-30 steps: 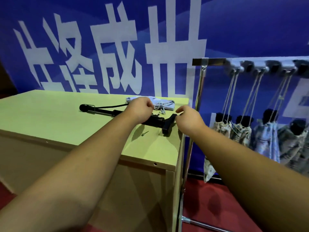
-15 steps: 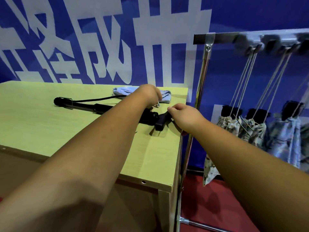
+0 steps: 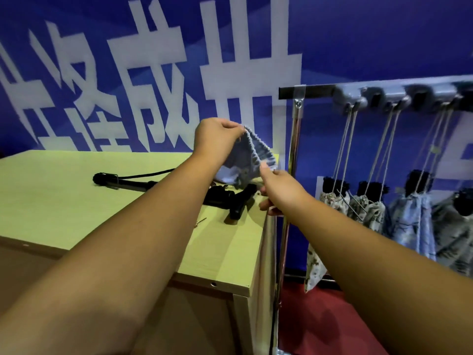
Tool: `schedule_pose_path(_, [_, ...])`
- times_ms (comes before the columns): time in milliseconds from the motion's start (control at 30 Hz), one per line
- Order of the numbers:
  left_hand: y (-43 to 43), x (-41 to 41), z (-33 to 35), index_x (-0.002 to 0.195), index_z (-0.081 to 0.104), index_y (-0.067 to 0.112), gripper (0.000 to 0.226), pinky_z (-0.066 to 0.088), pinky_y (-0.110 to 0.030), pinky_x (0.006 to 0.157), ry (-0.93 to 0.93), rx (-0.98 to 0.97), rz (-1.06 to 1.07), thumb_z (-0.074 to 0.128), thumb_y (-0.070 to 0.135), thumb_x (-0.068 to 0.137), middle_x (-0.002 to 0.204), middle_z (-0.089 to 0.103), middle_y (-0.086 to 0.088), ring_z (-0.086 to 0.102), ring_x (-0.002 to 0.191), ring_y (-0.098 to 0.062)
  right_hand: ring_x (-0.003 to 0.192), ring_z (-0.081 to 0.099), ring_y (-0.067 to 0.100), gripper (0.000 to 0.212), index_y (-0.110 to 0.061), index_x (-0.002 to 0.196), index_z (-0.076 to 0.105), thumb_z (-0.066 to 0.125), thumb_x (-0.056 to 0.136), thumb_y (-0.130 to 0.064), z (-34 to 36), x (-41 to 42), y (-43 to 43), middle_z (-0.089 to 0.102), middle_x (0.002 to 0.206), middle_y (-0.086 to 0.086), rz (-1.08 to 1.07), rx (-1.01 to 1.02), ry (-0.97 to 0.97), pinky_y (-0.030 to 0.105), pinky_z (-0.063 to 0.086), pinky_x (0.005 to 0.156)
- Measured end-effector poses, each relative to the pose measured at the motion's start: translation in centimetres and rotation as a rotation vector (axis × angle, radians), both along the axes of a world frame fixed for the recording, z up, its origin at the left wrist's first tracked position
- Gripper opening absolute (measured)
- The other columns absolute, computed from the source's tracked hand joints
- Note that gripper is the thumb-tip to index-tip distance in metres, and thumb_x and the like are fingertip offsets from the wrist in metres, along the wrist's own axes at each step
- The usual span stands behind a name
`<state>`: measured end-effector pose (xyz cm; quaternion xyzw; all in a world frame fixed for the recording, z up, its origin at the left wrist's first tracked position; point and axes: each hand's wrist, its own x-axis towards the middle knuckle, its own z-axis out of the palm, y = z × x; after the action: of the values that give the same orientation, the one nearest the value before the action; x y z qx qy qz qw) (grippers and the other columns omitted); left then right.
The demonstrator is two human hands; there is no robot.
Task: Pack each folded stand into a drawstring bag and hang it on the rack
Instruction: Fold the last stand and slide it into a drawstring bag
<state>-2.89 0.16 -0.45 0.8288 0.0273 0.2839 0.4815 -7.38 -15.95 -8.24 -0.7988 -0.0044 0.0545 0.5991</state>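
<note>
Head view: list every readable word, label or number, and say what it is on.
"成": large white character on the blue banner.
Characters beside it: cropped or partly hidden, not surely readable.
Hanging bags, rack: no text visible.

The table (image 3: 76,201) has a smooth, matt, wood-grain top. The stand (image 3: 133,185) on it looks like matt black plastic. Above the table, the bag (image 3: 245,162) is soft light-blue cloth, puckered at the rim. Beside the table, the rack (image 3: 292,155) is glossy chromed metal; its hanging bags (image 3: 409,221) are printed cloth.
</note>
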Motion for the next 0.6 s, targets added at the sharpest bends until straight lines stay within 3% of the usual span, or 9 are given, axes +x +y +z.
schedule_pose_path(133, [-1.3, -3.2, 3.7, 0.076, 0.077, 0.027, 0.014, 0.064, -0.037, 0.083, -0.026, -0.025, 0.02, 0.088, 0.034, 0.082, 0.084, 0.078, 0.009, 0.074, 0.089, -0.016, 0.082, 0.079, 0.024, 0.067, -0.017, 0.145, 0.051, 0.045, 0.102, -0.069, 3.1, -1.9, -0.3, 0.073, 0.111, 0.009, -0.155, 0.218, 0.032, 0.044, 0.068, 0.069])
schedule_pose_path(200, [-1.8, -5.3, 5.5, 0.081, 0.075, 0.025, 0.012, 0.064, -0.039, 0.084, -0.025, -0.037, -0.004, 0.086, 0.031, 0.08, 0.088, 0.077, 0.004, 0.074, 0.09, -0.02, 0.084, 0.081, 0.027, 0.049, -0.015, 0.13, 0.062, 0.05, 0.106, -0.056, 4.8, -3.3, -0.6, 0.076, 0.109, 0.011, -0.149, 0.381, 0.076, 0.045, 0.068, 0.074])
schedule_pose_path(300, [-2.1, -9.0, 7.7, 0.102, 0.066, 0.025, 0.023, 0.061, -0.037, 0.079, -0.015, 0.019, -0.086, 0.08, 0.022, 0.084, 0.098, 0.071, 0.0, 0.07, 0.092, -0.02, 0.086, 0.078, 0.028, 0.014, -0.004, 0.098, 0.064, 0.059, 0.103, -0.016, 7.0, -6.6, -1.2, 0.073, 0.101, 0.018, -0.155, 0.322, -0.03, 0.037, 0.063, 0.062])
schedule_pose_path(367, [-2.1, -11.5, 8.9, 0.112, 0.062, 0.029, 0.033, 0.056, -0.033, 0.07, -0.018, 0.104, -0.129, 0.076, 0.013, 0.087, 0.098, 0.065, -0.001, 0.065, 0.087, -0.017, 0.083, 0.069, 0.027, 0.007, -0.01, 0.087, 0.065, 0.064, 0.089, -0.016, 7.6, -7.4, -1.2, 0.069, 0.097, 0.024, -0.15, 0.16, -0.114, 0.044, 0.061, 0.067])
schedule_pose_path(433, [-1.7, -13.6, 10.0, 0.112, 0.07, 0.031, 0.031, 0.055, -0.031, 0.069, -0.033, 0.205, -0.101, 0.069, 0.01, 0.09, 0.096, 0.068, 0.002, 0.066, 0.086, -0.015, 0.077, 0.057, 0.024, 0.009, -0.012, 0.074, 0.062, 0.06, 0.073, -0.021, 8.6, -8.4, -1.0, 0.064, 0.084, 0.02, -0.151, 0.256, -0.159, 0.059, 0.062, 0.075])
schedule_pose_path(467, [-1.4, -14.4, 10.5, 0.108, 0.075, 0.031, 0.027, 0.056, -0.029, 0.07, -0.036, 0.238, -0.065, 0.067, 0.01, 0.092, 0.097, 0.071, 0.004, 0.067, 0.088, -0.014, 0.076, 0.054, 0.023, 0.013, -0.006, 0.073, 0.06, 0.058, 0.072, -0.019, 9.8, -10.4, -0.8, 0.058, 0.081, 0.017, -0.154, 0.284, -0.202, 0.057, 0.061, 0.075])
schedule_pose_path(533, [-0.6, -16.2, 11.5, 0.1, 0.08, 0.023, 0.017, 0.053, -0.027, 0.068, -0.039, 0.249, 0.015, 0.067, 0.015, 0.093, 0.097, 0.075, 0.004, 0.069, 0.089, -0.016, 0.068, 0.054, 0.02, 0.015, 0.007, 0.089, 0.061, 0.057, 0.086, -0.007, 11.6, -13.5, -0.2, 0.051, 0.086, 0.017, -0.11, 0.375, -0.252, 0.029, 0.054, 0.058])
schedule_pose_path(600, [0.5, -17.9, 12.3, 0.094, 0.075, 0.017, 0.009, 0.045, -0.029, 0.063, -0.066, 0.227, 0.093, 0.069, 0.024, 0.092, 0.09, 0.073, -0.002, 0.067, 0.085, -0.024, 0.065, 0.054, 0.019, 0.02, 0.01, 0.109, 0.065, 0.052, 0.098, 0.0, 12.9, -15.6, 0.4, 0.052, 0.093, 0.017, -0.071, 0.461, -0.255, 0.017, 0.046, 0.045])
